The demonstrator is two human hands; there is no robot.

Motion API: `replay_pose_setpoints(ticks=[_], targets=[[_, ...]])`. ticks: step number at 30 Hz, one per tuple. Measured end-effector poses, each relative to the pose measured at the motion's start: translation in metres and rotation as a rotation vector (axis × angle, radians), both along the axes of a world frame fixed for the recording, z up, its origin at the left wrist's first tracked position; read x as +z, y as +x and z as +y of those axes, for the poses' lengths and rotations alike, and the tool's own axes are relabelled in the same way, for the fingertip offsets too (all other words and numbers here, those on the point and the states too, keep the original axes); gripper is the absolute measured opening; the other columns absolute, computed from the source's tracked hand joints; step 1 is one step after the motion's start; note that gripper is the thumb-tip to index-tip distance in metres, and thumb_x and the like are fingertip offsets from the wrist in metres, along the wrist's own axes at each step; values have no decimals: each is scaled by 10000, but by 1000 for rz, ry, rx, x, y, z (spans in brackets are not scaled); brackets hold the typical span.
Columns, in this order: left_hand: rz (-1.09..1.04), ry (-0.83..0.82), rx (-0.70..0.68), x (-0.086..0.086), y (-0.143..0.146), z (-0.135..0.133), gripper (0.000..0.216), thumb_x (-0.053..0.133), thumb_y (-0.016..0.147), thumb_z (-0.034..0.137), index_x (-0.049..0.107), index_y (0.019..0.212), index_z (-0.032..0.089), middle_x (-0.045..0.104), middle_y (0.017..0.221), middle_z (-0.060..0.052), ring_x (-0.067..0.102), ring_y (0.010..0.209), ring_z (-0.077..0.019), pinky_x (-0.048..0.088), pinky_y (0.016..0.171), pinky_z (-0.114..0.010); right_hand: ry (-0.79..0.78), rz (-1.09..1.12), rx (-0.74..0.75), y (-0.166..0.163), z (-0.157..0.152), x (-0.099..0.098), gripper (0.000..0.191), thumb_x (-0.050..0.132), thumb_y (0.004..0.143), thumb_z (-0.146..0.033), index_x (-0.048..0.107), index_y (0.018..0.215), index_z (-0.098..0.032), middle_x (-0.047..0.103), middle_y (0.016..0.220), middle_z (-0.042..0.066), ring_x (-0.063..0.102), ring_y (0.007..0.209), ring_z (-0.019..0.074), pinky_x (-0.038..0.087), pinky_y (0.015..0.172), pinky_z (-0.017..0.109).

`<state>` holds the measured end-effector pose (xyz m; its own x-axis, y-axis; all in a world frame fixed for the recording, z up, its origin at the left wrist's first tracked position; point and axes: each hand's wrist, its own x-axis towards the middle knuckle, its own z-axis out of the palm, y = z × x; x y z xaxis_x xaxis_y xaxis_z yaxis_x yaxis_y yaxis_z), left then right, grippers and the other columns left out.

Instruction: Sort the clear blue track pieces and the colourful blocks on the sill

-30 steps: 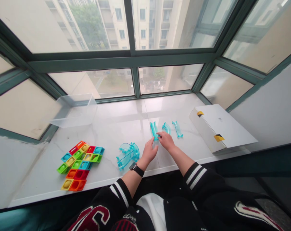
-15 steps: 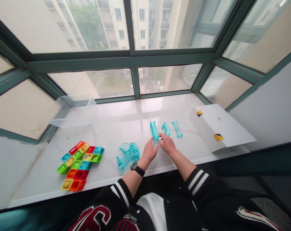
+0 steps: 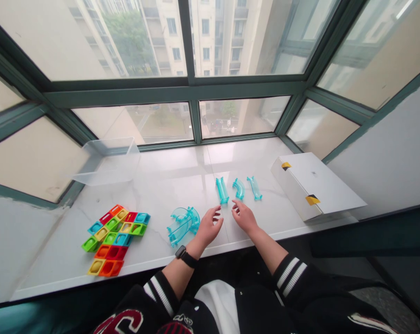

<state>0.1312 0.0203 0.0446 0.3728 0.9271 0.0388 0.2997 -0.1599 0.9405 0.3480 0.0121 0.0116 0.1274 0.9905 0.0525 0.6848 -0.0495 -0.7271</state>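
Observation:
A straight translucent teal track piece (image 3: 222, 190) lies on the white ledge just beyond my hands, touching neither. My left hand (image 3: 209, 226) is open and holds nothing, its fingers slightly curled. To its left sits a loose pile of teal track pieces (image 3: 184, 226), some of them curved. My right hand (image 3: 244, 216), also open with bent fingers apart, hovers closest to a curved teal piece (image 3: 238, 189). Right of that curve lies another straight teal piece (image 3: 255, 188).
Colourful square blocks (image 3: 116, 239) in red, yellow, green and blue lie in a patch at the left. Behind them stands a clear plastic bin (image 3: 107, 174). A white box (image 3: 321, 185) with yellow-black tabs occupies the right side. Window frames border the ledge (image 3: 168, 171).
Both hands have let go of the straight teal piece and drawn apart. My left hand has moved left and towards me; the piece stays on the ledge.

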Motion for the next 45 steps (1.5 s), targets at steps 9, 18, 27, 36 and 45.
replay_pose_setpoints(ticks=[9, 18, 27, 36, 45], targets=[[46, -213, 109, 8, -119, -75, 350, 736, 831, 433, 781, 1112, 229, 757, 845, -43, 712, 795, -218, 592, 804, -370, 162, 37, 78, -6, -65, -42, 331, 543, 931, -241, 705, 1220, -231, 751, 1026, 87, 672, 1001, 278, 543, 987, 483], [123, -229, 504, -4, -181, -93, 509, 638, 862, 707, 741, 903, 210, 526, 536, 52, 568, 528, -178, 476, 601, -301, 233, -99, 89, -12, -64, -43, 296, 535, 955, -228, 716, 1188, -214, 740, 987, 98, 652, 963, 286, 539, 943, 464], [316, 336, 519, -41, -186, -64, 487, 622, 945, 558, 639, 1298, 223, 672, 1268, -142, 623, 1250, -329, 508, 1095, -530, 241, -143, 105, -10, -63, -48, 294, 523, 957, -218, 719, 1176, -215, 728, 1001, 104, 639, 981, 289, 521, 959, 457], [475, 489, 456, -80, -182, -61, 608, 648, 961, 472, 479, 1478, 200, 548, 1496, -191, 514, 1417, -367, 445, 1186, -578, 231, -114, 84, -16, -63, -43, 287, 532, 937, -219, 714, 1159, -220, 724, 991, 99, 652, 967, 287, 531, 958, 483], [555, 526, 386, -82, -176, -62, 481, 536, 1028, 411, 502, 1464, 209, 526, 1576, -177, 510, 1459, -343, 446, 1199, -564, 312, 16, 352, -98, -14, 9, 330, 559, 984, -219, 652, 1296, -269, 692, 1258, 98, 636, 1208, 276, 527, 1083, 493]])
